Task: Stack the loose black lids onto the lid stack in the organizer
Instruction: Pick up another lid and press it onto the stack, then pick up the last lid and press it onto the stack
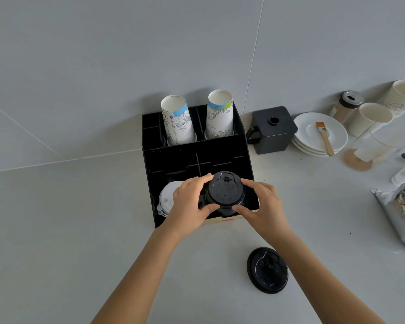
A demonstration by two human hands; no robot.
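A black organizer [220,153] stands against the wall. In its front right compartment sits a stack of black lids [225,194]. My left hand [188,203] grips the top black lid from the left, thumb at its front edge and fingers at its back. My right hand [263,204] holds the same lid from the right side. One loose black lid [268,270] lies flat on the counter, near my right forearm. A stack of white lids [167,197] fills the front left compartment, partly hidden by my left hand.
Two stacks of printed paper cups [177,122] [220,115] stand in the organizer's rear slots. To the right are a black square container [272,129], white plates [313,134] with a brush [324,136], cups, a jar and a foil bag [400,211].
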